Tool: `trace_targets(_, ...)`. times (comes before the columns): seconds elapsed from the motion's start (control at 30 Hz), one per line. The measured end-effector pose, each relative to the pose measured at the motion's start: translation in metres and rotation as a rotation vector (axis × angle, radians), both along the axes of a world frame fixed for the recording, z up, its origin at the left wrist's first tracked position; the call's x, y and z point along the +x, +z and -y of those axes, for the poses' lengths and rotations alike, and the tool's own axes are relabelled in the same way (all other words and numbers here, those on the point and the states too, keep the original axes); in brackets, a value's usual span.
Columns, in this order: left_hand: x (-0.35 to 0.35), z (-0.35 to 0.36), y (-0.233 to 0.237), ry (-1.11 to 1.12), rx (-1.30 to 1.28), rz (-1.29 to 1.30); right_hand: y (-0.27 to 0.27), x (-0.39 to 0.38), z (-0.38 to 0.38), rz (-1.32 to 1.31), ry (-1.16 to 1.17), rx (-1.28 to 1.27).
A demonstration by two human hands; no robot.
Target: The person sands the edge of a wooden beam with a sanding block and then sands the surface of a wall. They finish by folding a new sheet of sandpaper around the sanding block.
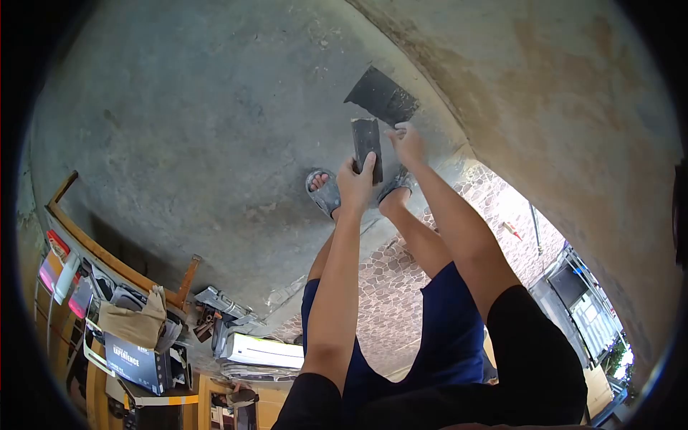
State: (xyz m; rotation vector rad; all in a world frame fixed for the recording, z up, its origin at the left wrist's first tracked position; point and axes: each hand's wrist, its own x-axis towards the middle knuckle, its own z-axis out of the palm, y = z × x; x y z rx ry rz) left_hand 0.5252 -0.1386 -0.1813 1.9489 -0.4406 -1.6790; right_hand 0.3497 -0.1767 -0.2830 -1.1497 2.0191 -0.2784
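Note:
My left hand [355, 183] is wrapped round a dark rectangular strip [366, 136], with the thumb lying on its face. The strip has a worn, pale upper edge. My right hand [409, 147] is closed at the lower corner of a larger dark sheet [382, 94], its thumb and fingers pinched there. This sheet is flat, dusty and uneven along its edges, like sandpaper, though its material is not certain. Both pieces are in front of my feet, over the grey floor, close to each other but with a small gap between them.
A curved, stained wall [530, 93] rises on the right. My sandalled foot [324, 190] stands on the concrete floor [186, 143]. At lower left are a wooden frame [118, 261], a printed box [132, 362] and piled goods. Stone-patterned paving [390, 287] lies behind my legs.

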Motion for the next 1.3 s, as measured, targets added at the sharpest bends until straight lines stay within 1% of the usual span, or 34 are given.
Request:
trace_targets(0.03, -0.001, 0.005, -0.011, 0.038, -0.03, -0.006, -0.019, -0.005, 0.011, -0.113, 0.114, 0.044)
trace_targets(0.07, -0.002, 0.005, -0.019, 0.036, -0.015, -0.002, -0.044, -0.014, 0.014, -0.192, 0.214, 0.018)
trace_targets(0.1, -0.005, 0.008, -0.027, 0.079, -0.032, -0.016, -0.069, -0.022, 0.021, -0.27, 0.317, -0.014)
trace_targets(0.13, -0.005, 0.004, -0.043, 0.119, -0.036, -0.025, -0.088, -0.022, 0.031, -0.327, 0.37, -0.009)
trace_targets(0.17, -0.006, 0.002, -0.044, 0.119, -0.023, -0.019, -0.087, -0.024, 0.049, -0.386, 0.425, -0.014)
trace_targets(0.23, -0.007, 0.002, -0.052, 0.19, -0.003, -0.053, -0.101, -0.024, 0.07, -0.423, 0.428, 0.02)
trace_targets(0.27, -0.006, 0.0, -0.058, 0.175, -0.003, -0.037, -0.106, -0.022, 0.073, -0.464, 0.43, 0.059)
trace_targets(0.3, -0.006, -0.003, -0.061, 0.176, 0.004, -0.028, -0.106, -0.019, 0.08, -0.454, 0.432, 0.065)
trace_targets(0.37, -0.005, -0.003, -0.06, 0.167, -0.013, 0.029, -0.104, -0.012, 0.094, -0.603, 0.444, 0.166)
trace_targets(0.4, -0.006, 0.003, -0.049, 0.237, 0.009, -0.011, -0.111, -0.014, 0.098, -0.602, 0.451, 0.196)
trace_targets(0.43, -0.004, 0.0, -0.053, 0.239, 0.014, -0.003, -0.113, -0.013, 0.1, -0.594, 0.455, 0.2)
trace_targets(0.5, 0.0, -0.007, -0.063, 0.04, 0.116, 0.033, -0.113, -0.011, 0.107, -0.649, 0.429, 0.264)
trace_targets(0.53, -0.002, -0.012, -0.071, 0.043, 0.121, 0.039, -0.11, -0.013, 0.11, -0.626, 0.436, 0.258)
trace_targets(0.6, -0.011, -0.017, -0.08, 0.209, 0.019, 0.054, -0.108, -0.013, 0.108, -0.626, 0.461, 0.264)
trace_targets(0.63, -0.014, -0.017, -0.078, 0.216, 0.016, 0.055, -0.107, -0.014, 0.112, -0.63, 0.48, 0.256)
trace_targets(0.7, -0.015, -0.016, -0.075, 0.233, 0.053, -0.023, -0.106, -0.013, 0.116, -0.65, 0.491, 0.233)
trace_targets(0.83, -0.013, -0.017, -0.064, 0.256, 0.048, 0.008, -0.102, -0.013, 0.104, -0.668, 0.529, 0.266)
trace_targets(0.87, -0.006, -0.018, -0.057, 0.169, 0.069, 0.025, -0.096, -0.012, 0.099, -0.675, 0.535, 0.266)
trace_targets(0.9, 0.002, -0.014, -0.049, 0.08, 0.079, 0.042, -0.093, -0.012, 0.09, -0.618, 0.512, 0.243)
trace_targets(0.93, 0.006, -0.014, -0.043, 0.098, 0.108, 0.022, -0.087, -0.012, 0.083, -0.562, 0.489, 0.219)
trace_targets(1.0, 0.014, -0.024, -0.034, 0.112, 0.094, 0.002, -0.059, -0.011, 0.066, -0.273, 0.288, 0.047)
trace_targets(1.07, 0.019, -0.022, -0.016, 0.122, 0.067, -0.016, -0.018, -0.005, 0.05, -0.199, 0.36, 0.023)
trace_targets(1.13, 0.022, -0.023, 0.019, 0.117, 0.081, 0.057, 0.022, -0.003, 0.028, -0.223, 0.339, -0.097)
trace_targets(1.2, 0.022, -0.021, 0.052, 0.115, 0.021, 0.07, 0.06, -0.004, 0.015, -0.129, 0.239, -0.193)
trace_targets(1.23, 0.021, -0.025, 0.063, 0.111, -0.013, 0.082, 0.083, -0.002, 0.01, -0.087, 0.17, -0.101)
trace_targets(1.27, 0.018, -0.046, 0.043, 0.073, -0.106, 0.123, 0.114, 0.002, 0.007, -0.043, 0.099, -0.009)
trace_targets(1.3, 0.017, -0.043, 0.07, 0.068, -0.138, 0.123, 0.161, 0.006, 0.013, 0.043, 0.067, 0.044)
